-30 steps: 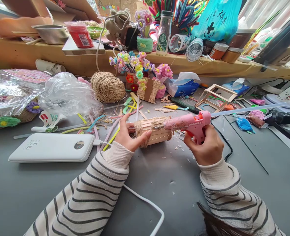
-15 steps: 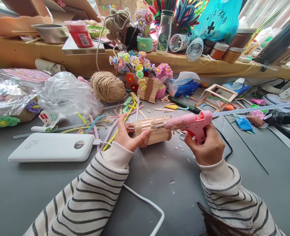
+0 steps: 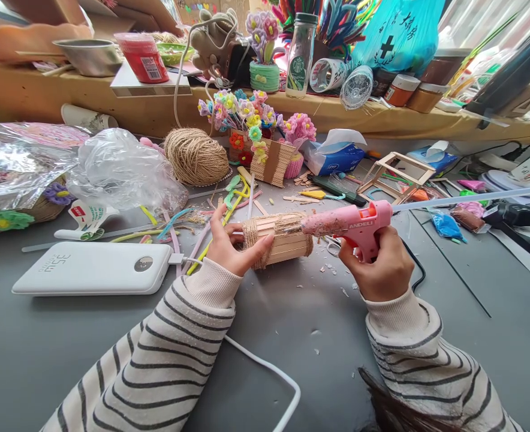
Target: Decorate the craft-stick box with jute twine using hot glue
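Observation:
My left hand [image 3: 231, 246] grips the left end of a wooden stick cylinder [image 3: 280, 243] wrapped with twine, held on its side just above the grey table [image 3: 292, 324]. My right hand [image 3: 382, 270] is closed round the handle of a pink hot glue gun [image 3: 350, 225]. The gun's nozzle touches the top of the cylinder near its right twine band. A clear glue stick [image 3: 467, 198] juts out of the gun's back to the right.
A white power bank [image 3: 94, 268] with a white cable [image 3: 265, 372] lies left. A twine ball [image 3: 196, 157], pipe-cleaner flowers [image 3: 247, 117], a tissue pack [image 3: 334, 156], a stick frame [image 3: 395, 174] and loose sticks crowd the back. A cluttered shelf [image 3: 202, 102] runs behind.
The glue gun and my right hand have drifted slightly right and up along the cylinder's top. The view shifted a little down. My left hand keeps its grip.

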### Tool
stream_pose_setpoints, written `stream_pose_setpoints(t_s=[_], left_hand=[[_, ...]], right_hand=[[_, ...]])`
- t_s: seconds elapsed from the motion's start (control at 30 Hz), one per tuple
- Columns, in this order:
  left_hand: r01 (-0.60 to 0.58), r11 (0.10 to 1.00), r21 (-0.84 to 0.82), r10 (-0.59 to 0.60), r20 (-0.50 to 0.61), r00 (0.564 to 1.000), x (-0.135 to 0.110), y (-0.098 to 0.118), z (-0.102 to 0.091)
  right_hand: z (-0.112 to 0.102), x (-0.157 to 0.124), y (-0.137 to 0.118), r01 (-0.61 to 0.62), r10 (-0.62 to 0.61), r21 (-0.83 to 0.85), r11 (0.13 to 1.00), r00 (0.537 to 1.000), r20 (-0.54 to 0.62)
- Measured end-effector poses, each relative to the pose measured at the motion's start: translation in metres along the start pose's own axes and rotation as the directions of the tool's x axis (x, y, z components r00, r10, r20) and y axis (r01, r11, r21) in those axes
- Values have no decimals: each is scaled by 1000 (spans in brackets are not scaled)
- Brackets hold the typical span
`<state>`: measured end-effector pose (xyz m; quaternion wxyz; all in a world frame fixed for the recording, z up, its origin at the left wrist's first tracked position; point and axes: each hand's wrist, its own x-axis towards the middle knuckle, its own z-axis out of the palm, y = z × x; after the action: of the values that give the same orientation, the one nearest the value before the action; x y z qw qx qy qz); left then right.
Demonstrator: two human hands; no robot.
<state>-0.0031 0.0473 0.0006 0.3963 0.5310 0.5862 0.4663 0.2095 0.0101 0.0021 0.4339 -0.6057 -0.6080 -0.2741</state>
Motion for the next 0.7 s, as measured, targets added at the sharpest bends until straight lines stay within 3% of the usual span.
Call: stream_pose_setpoints(t_s=[0.37, 0.7], left_hand=[[-7, 998, 64, 2, 67, 998, 3, -3, -4], [-21, 1000, -15, 23, 132, 991, 6, -9, -3]], right_hand=[[2, -1, 3, -4, 4, -14, 1000, 1000, 6], [1, 1, 2, 26, -26, 1, 1000, 1000, -12]])
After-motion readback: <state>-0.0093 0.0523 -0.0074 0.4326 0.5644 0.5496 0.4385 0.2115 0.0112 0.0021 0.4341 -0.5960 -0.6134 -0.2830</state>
